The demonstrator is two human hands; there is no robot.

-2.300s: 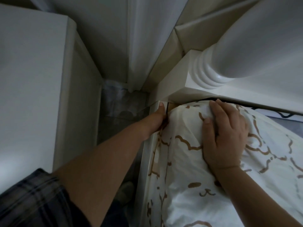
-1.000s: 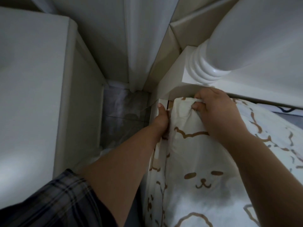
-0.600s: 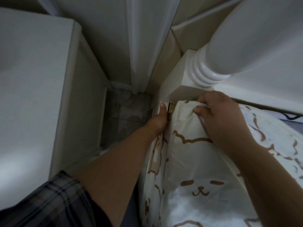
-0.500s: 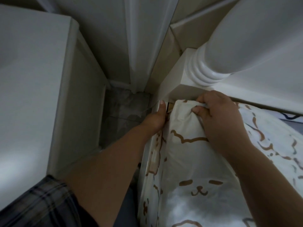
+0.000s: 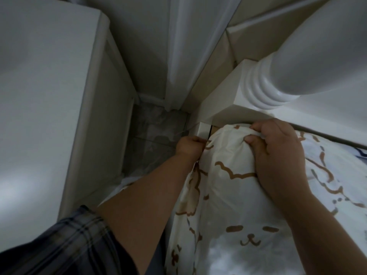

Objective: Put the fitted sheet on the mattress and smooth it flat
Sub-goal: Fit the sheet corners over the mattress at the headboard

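One cream fitted sheet [image 5: 234, 197], brown cartoon outlines

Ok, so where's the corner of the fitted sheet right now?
In the head view, the fitted sheet corner sits right of centre, bunched just under the white bedpost base, pinched by the right hand, with the left hand at its side edge.

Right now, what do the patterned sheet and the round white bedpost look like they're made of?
The cream fitted sheet with brown cartoon outlines looks like thin woven fabric, possibly cotton: matte, and it puckers where the right hand pinches it. The round white bedpost seems to be painted wood or moulded plastic: smooth, with a soft sheen on its turned rings.
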